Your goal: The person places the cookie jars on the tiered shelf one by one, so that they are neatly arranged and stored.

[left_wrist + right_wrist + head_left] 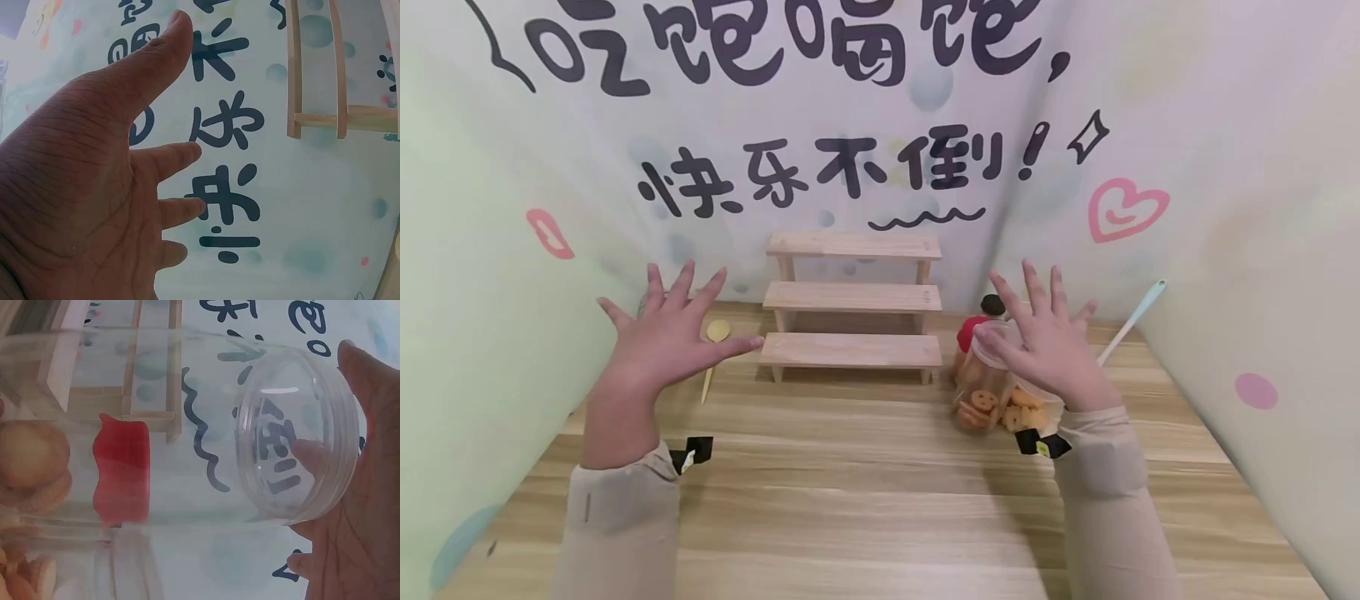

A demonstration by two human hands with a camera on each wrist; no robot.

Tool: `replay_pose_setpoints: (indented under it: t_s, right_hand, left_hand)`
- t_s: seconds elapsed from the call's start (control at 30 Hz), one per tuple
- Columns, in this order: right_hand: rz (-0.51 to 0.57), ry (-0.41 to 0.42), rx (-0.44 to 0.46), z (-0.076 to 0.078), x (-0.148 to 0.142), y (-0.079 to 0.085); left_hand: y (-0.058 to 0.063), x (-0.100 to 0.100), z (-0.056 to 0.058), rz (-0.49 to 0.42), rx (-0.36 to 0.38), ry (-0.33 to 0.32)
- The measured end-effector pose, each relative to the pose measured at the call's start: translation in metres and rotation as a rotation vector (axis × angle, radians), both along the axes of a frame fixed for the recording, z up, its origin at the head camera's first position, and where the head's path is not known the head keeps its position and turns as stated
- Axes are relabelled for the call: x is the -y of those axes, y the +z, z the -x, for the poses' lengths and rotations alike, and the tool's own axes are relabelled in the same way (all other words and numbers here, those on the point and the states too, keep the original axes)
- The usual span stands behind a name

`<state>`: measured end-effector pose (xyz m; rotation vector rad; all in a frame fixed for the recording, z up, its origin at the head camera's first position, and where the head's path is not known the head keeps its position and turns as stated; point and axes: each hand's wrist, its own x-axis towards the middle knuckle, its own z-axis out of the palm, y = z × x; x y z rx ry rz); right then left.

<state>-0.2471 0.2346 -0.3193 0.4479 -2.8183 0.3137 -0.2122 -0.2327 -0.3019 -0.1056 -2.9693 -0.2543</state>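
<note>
My left hand (662, 346) is held up with its fingers spread and nothing in it. Behind its thumb lies a yellow round-headed spoon (718, 331) with a thin wooden handle. My right hand (1048, 350), likewise spread and holding nothing, is above the jars on the right. A clear jar (981, 396) with cookies at its bottom stands nearest to it. The jar's clear lid (294, 431) appears close to the right palm in the right wrist view; whether they touch I cannot tell. Partly hidden behind are a red-lidded jar (972, 332) and a black lid (992, 305).
A three-step wooden rack (853, 350) stands at the back middle of the wood-grain table (850, 483). More cookies (1024, 410) sit in a clear container under the right hand. A stick with a light-blue handle (1142, 308) leans at the right wall. Printed cloth walls surround the table.
</note>
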Motion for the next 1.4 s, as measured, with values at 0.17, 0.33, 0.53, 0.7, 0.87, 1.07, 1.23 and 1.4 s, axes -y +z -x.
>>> replay_pose_setpoints:
  t_s: [0.17, 0.33, 0.53, 0.7, 0.87, 1.07, 1.23, 1.4]
  right_hand:
    - [0.104, 0.1, 0.095, -0.001, -0.004, 0.005]
    - [0.202, 0.2, 0.21, -0.001, -0.011, 0.005]
    - [0.221, 0.181, 0.356, -0.006, -0.019, 0.003]
    - [0.3, 0.219, 0.47, -0.008, -0.023, 0.0]
    - [0.317, 0.245, 0.459, -0.004, -0.022, -0.003]
    - [0.27, 0.2, 0.394, -0.005, -0.02, -0.001]
    - [0.304, 0.185, 0.321, -0.008, -0.02, 0.004]
    - [0.355, 0.184, 0.238, -0.01, -0.018, 0.01]
  left_hand:
    - [0.002, 0.0, 0.0, -0.06, 0.02, -0.036]
    - [0.002, -0.004, 0.002, -0.178, 0.071, -0.109]
    - [-0.024, -0.015, 0.024, -0.257, 0.11, -0.103]
    - [-0.067, -0.023, 0.044, -0.267, 0.281, -0.102]
    - [-0.094, -0.025, 0.053, -0.352, 0.311, -0.174]
    - [-0.101, -0.022, 0.058, -0.405, 0.287, -0.187]
    - [-0.108, -0.019, 0.062, -0.487, 0.3, -0.181]
    - [-0.127, -0.015, 0.065, -0.645, 0.303, -0.188]
